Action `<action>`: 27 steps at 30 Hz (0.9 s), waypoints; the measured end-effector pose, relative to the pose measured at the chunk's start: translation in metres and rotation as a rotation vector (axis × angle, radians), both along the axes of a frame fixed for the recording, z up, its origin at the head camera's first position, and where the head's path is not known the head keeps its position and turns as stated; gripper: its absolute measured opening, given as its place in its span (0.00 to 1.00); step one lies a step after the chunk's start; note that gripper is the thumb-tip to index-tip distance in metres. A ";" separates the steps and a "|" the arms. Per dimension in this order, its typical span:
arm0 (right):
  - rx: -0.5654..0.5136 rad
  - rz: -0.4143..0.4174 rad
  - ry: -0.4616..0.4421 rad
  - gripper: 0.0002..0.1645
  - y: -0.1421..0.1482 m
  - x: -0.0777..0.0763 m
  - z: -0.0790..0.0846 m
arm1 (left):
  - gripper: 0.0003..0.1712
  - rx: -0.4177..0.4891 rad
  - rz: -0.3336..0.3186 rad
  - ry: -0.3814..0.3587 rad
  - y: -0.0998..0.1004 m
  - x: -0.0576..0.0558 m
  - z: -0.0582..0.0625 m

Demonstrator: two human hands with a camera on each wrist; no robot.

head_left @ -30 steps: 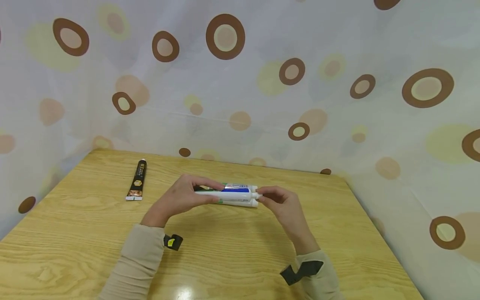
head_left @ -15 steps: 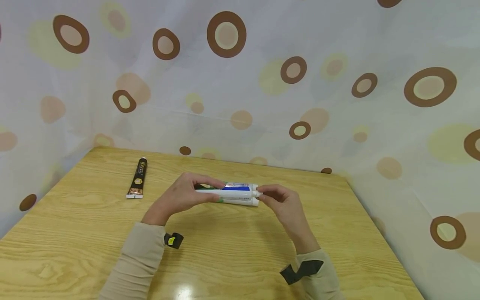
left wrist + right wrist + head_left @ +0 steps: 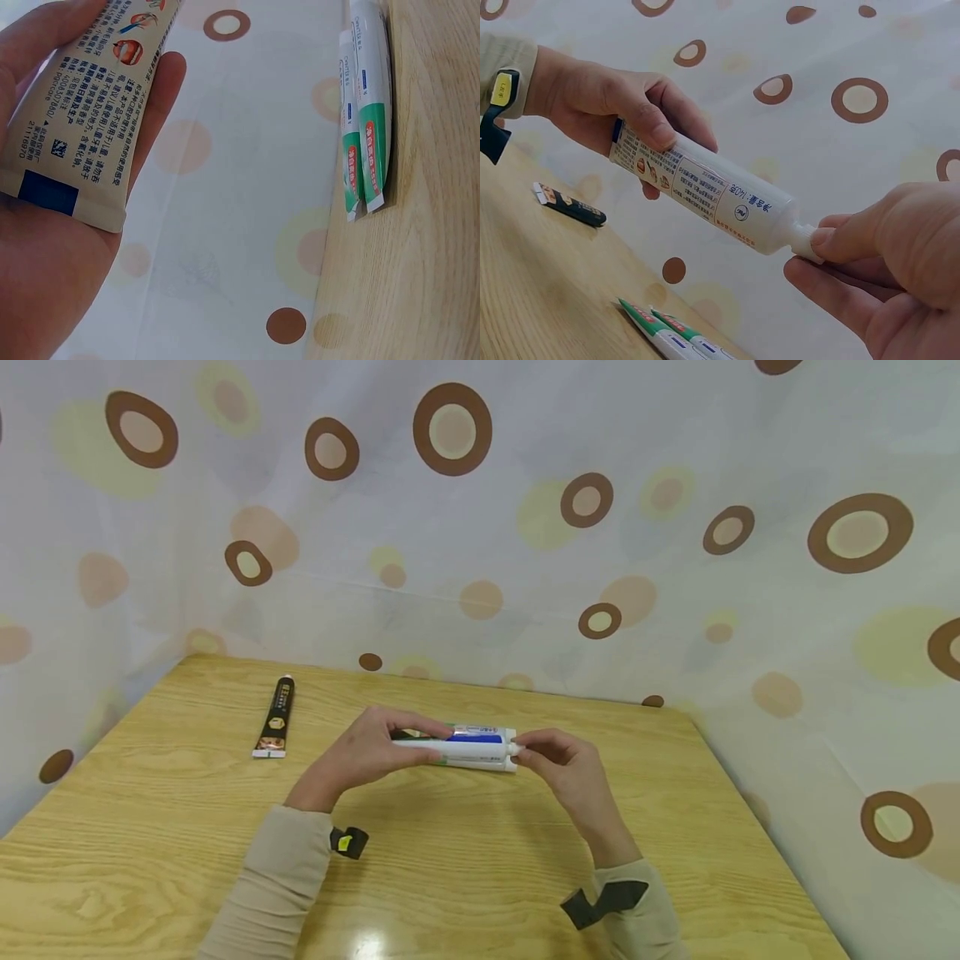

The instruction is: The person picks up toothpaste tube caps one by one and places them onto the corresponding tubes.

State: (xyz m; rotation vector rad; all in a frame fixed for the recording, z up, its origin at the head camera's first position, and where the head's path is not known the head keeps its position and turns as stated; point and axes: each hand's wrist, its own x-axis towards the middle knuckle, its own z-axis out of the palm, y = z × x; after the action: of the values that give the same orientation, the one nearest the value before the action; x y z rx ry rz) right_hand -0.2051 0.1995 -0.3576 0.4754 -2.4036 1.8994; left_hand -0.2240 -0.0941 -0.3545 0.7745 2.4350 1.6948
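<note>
My left hand [image 3: 360,752] grips a white toothpaste tube [image 3: 705,184] by its flat crimped end, thumb on one face and fingers on the other. Printed text and a dark blue patch show on the tube in the left wrist view. At its other end, my right hand [image 3: 900,262] pinches the small white cap [image 3: 805,244] between thumb and fingers. The tube is held level in the head view, above the table. Two green and white toothpaste tubes [image 3: 373,112] lie side by side on the table beneath it, partly hidden by it in the head view.
A black toothpaste tube [image 3: 276,718] lies at the left of the wooden table [image 3: 450,877]. Behind the table hangs a pale sheet [image 3: 510,560] with brown and yellow circles, which also runs along both sides.
Both hands stay almost where they were, on the tube and its cap. The right fingers and the tube shift only slightly, and the head view has tilted a little.
</note>
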 end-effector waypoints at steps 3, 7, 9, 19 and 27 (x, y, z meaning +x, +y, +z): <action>-0.010 0.003 -0.011 0.13 0.001 -0.001 -0.001 | 0.18 -0.002 -0.003 0.003 0.001 -0.001 -0.001; -0.018 -0.001 -0.033 0.14 0.002 -0.002 -0.002 | 0.17 0.002 -0.010 0.005 0.002 -0.002 -0.002; -0.016 -0.004 -0.044 0.15 0.003 -0.003 -0.003 | 0.17 0.003 -0.010 0.002 0.002 -0.002 -0.002; 0.052 -0.014 -0.042 0.14 0.005 -0.002 -0.001 | 0.16 -0.002 -0.007 0.007 0.004 -0.003 -0.002; 0.085 0.017 0.021 0.11 0.004 0.000 0.002 | 0.15 0.004 -0.024 0.011 0.004 -0.003 -0.004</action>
State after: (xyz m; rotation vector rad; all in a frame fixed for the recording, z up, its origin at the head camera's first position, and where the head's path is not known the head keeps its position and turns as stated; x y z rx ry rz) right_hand -0.2048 0.2036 -0.3557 0.5196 -2.4831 1.7947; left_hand -0.2272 -0.0904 -0.3580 0.8130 2.4202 1.6914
